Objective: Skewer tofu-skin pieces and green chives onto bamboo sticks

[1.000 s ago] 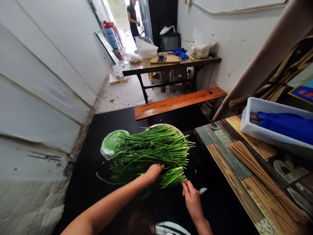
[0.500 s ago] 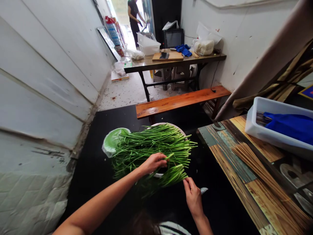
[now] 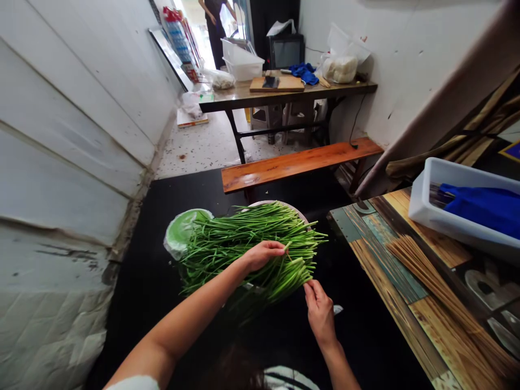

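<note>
A heap of long green chive stalks (image 3: 244, 238) lies across a round bowl (image 3: 298, 213) low in front of me. My left hand (image 3: 262, 254) is closed around a few stalks on top of a small bunch (image 3: 284, 279) of chives. My right hand (image 3: 320, 311) pinches the cut ends of that bunch at its right tip. A green plastic bag (image 3: 182, 233) sits at the heap's left end.
A patterned wooden table (image 3: 377, 254) on my right carries a pile of bamboo skewers (image 3: 430, 287) and a white tub (image 3: 430, 208) with a blue cloth. Ahead stand an orange bench (image 3: 296, 162) and a cluttered table (image 3: 284, 95). A person stands in the far doorway.
My left hand has lifted a few stalks from the heap and brought them onto the small bunch. My right hand has stayed at the bunch's cut ends.
</note>
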Tool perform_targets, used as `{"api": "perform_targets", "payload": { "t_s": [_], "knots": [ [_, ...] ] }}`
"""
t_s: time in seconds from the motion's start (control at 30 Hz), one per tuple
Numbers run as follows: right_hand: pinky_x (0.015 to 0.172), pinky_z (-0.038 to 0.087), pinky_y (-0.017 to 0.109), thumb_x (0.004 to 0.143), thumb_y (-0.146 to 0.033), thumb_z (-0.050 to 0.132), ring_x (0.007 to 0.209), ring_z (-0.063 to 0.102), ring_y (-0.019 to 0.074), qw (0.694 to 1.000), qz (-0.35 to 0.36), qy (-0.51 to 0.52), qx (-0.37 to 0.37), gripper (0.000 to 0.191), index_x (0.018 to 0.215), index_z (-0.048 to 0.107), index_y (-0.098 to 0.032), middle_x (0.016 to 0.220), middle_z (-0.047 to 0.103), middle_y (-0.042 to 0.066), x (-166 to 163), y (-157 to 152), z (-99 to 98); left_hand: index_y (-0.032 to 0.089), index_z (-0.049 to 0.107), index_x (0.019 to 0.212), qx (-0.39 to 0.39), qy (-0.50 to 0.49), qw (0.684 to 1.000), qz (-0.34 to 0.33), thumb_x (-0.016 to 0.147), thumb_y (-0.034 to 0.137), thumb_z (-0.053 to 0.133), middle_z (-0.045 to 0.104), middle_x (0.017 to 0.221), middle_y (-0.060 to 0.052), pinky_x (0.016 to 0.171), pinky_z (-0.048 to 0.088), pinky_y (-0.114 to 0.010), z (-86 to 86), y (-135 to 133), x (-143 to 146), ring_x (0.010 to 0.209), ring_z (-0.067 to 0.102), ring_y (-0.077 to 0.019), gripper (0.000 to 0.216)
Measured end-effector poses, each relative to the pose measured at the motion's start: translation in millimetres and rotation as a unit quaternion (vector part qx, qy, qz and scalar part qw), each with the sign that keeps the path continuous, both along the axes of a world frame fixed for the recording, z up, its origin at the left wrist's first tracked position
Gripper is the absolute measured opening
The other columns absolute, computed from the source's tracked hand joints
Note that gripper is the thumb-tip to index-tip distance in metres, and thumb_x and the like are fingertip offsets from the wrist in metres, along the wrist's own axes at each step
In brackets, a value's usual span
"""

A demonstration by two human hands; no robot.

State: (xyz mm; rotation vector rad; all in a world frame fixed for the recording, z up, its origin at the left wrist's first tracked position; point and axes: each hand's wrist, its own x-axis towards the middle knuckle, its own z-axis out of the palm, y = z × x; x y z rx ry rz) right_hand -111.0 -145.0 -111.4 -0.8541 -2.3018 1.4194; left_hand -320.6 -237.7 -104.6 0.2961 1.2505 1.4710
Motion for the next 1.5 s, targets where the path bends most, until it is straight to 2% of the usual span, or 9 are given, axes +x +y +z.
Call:
{"api": "perform_targets", "payload": {
  "t_s": [0.1, 0.23, 0.47, 0.6, 0.77, 0.9, 1.1, 1.3, 1.5],
  "knots": [
    [0.052, 0.04, 0.019, 0.092, -0.04, 0.038, 0.056, 0.053, 0.0124, 1.0, 0.003, 0.001, -0.008, 0.031, 0.089, 0.061, -0.018, 0.063, 0.057, 0.001, -2.4, 0.5, -3.1, 0.013, 0.064, 0.08, 0.02, -0.031, 0.999, -0.008, 0.063, 0.035, 0.077, 0.066, 0.075, -0.005, 0.067, 0.043, -0.027, 3.8, 0.4, -0.2, 0.067, 0.059, -0.0141, 0.031],
    [0.054, 0.041, 0.02, 0.092, -0.042, 0.039, 0.058, 0.055, 0.0134, 1.0, 0.003, -0.001, -0.012, 0.033, 0.091, 0.061, -0.018, 0.067, 0.059, 0.002, -5.0, -0.2, -2.7, 0.01, 0.066, 0.082, -0.006, -0.033, 0.999, -0.009, 0.062, 0.035, 0.078, 0.063, 0.063, -0.003, 0.064, 0.042, -0.025, 3.7, -0.3, 0.2, 0.059, 0.056, -0.0111, 0.034],
    [0.057, 0.042, 0.02, 0.092, -0.044, 0.038, 0.059, 0.056, 0.013, 1.0, 0.007, -0.011, -0.004, 0.035, 0.09, 0.061, -0.017, 0.074, 0.065, 0.004, -9.6, -0.3, 2.1, 0.008, 0.07, 0.079, -0.012, -0.031, 0.999, -0.005, 0.063, 0.034, 0.077, 0.063, 0.064, -0.004, 0.065, 0.04, -0.023, 4.9, 0.2, -2.7, 0.059, 0.055, -0.0093, 0.032],
    [0.056, 0.041, 0.019, 0.092, -0.044, 0.037, 0.057, 0.056, 0.0127, 1.0, 0.007, -0.013, 0.011, 0.036, 0.089, 0.062, -0.017, 0.071, 0.065, 0.004, -9.3, -0.3, 2.5, 0.009, 0.07, 0.078, -0.005, -0.011, 1.0, -0.005, 0.064, 0.035, 0.076, 0.063, 0.064, -0.004, 0.065, 0.039, -0.023, 5.1, 0.3, -2.8, 0.06, 0.055, -0.01, 0.03],
    [0.054, 0.039, 0.019, 0.092, -0.044, 0.036, 0.055, 0.055, 0.0124, 0.999, -0.002, -0.027, 0.024, 0.036, 0.085, 0.06, -0.018, 0.069, 0.064, 0.004, -9.2, -3.8, 2.8, 0.01, 0.071, 0.078, 0.001, 0.014, 1.0, 0.001, 0.065, 0.035, 0.075, 0.064, 0.065, -0.004, 0.07, 0.038, -0.025, 5.3, -1.7, -2.3, 0.064, 0.055, -0.0114, 0.029],
    [0.053, 0.038, 0.019, 0.091, -0.046, 0.036, 0.054, 0.055, 0.0128, 0.999, -0.02, -0.029, 0.029, 0.037, 0.085, 0.059, -0.017, 0.068, 0.064, 0.004, -11.2, -7.2, 3.1, 0.01, 0.072, 0.069, 0.001, 0.054, 0.999, 0.007, 0.061, 0.034, 0.076, 0.067, 0.069, -0.005, 0.077, 0.038, -0.027, 4.7, -3.4, -0.8, 0.07, 0.057, -0.0135, 0.025],
    [0.051, 0.037, 0.02, 0.091, -0.044, 0.036, 0.054, 0.054, 0.0127, 0.999, -0.031, -0.039, 0.02, 0.035, 0.084, 0.059, -0.018, 0.066, 0.063, 0.003, -12.3, -10.1, 3.3, 0.012, 0.073, 0.075, -0.053, 0.057, 0.997, 0.027, 0.053, 0.035, 0.08, 0.069, 0.072, -0.005, 0.079, 0.037, -0.03, 3.2, -4.1, 5.3, 0.07, 0.056, -0.0156, 0.032],
    [0.048, 0.034, 0.02, 0.091, -0.042, 0.037, 0.054, 0.053, 0.0122, 0.999, -0.013, -0.034, 0.012, 0.033, 0.079, 0.058, -0.019, 0.065, 0.062, 0.002, -16.3, -7.2, 6.4, 0.012, 0.073, 0.068, -0.05, 0.082, 0.995, -0.018, 0.053, 0.041, 0.079, 0.068, 0.074, -0.005, 0.078, 0.039, -0.029, 10.8, -2.5, 7.2, 0.071, 0.057, -0.0171, 0.034],
    [0.048, 0.033, 0.019, 0.09, -0.041, 0.039, 0.053, 0.048, 0.0111, 0.999, 0.014, -0.025, -0.032, 0.031, 0.08, 0.058, -0.019, 0.063, 0.057, 0.0, -17.7, 1.6, 3.4, 0.011, 0.073, 0.09, -0.027, 0.104, 0.992, -0.066, 0.064, 0.045, 0.072, 0.07, 0.081, -0.006, 0.08, 0.04, -0.03, 11.4, -1.7, 5.4, 0.075, 0.06, -0.0184, 0.042]
  ]
}}
